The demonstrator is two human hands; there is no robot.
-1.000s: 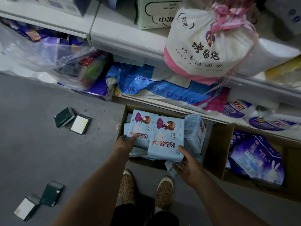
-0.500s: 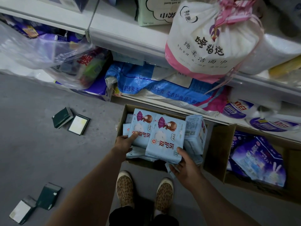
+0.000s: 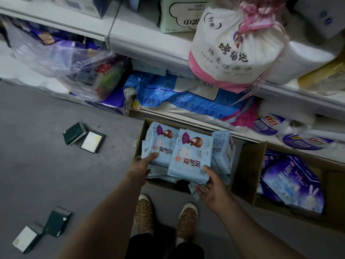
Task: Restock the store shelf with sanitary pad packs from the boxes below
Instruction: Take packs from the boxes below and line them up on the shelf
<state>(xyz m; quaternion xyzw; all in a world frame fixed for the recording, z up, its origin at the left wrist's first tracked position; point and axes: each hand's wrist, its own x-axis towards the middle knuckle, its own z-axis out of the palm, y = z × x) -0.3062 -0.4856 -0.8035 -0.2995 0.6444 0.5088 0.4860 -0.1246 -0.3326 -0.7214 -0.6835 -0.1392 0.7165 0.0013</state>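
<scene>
- Light blue pad packs fill a brown cardboard box (image 3: 140, 146) on the grey floor (image 3: 56, 174), just under the bottom shelf.
- Two packs sit on top of the pile, side by side and touching. Each one has a cartoon girl and red writing on it.
- The left hand (image 3: 139, 168) grips the left pack (image 3: 158, 144) at its near corner. The thumb lies on top of the pack and the other fingers are hidden under it.
- The right hand (image 3: 211, 187) holds the right pack (image 3: 190, 157) at its near right corner. The thumb presses on top and the fingers curl under the pack's edge.
- One more blue pack (image 3: 222, 146) stands on its edge just right of those two, with its back side showing.
- A second cardboard box (image 3: 246, 174) stands to the right, and it holds dark purple packs (image 3: 291, 184) with a white bunny on them.
- On the white shelf (image 3: 149, 43) above sits a big white and pink bag (image 3: 233, 53) tied with a pink ribbon.
- A blue and white sack (image 3: 177, 98) lies on the lowest shelf, behind the first box.
- Small dark green boxes (image 3: 74, 133) lie on the floor to the left, some near the shelf and some closer to the person.
- Two spotted shoes (image 3: 143, 214) show at the bottom, right in front of the first box.
</scene>
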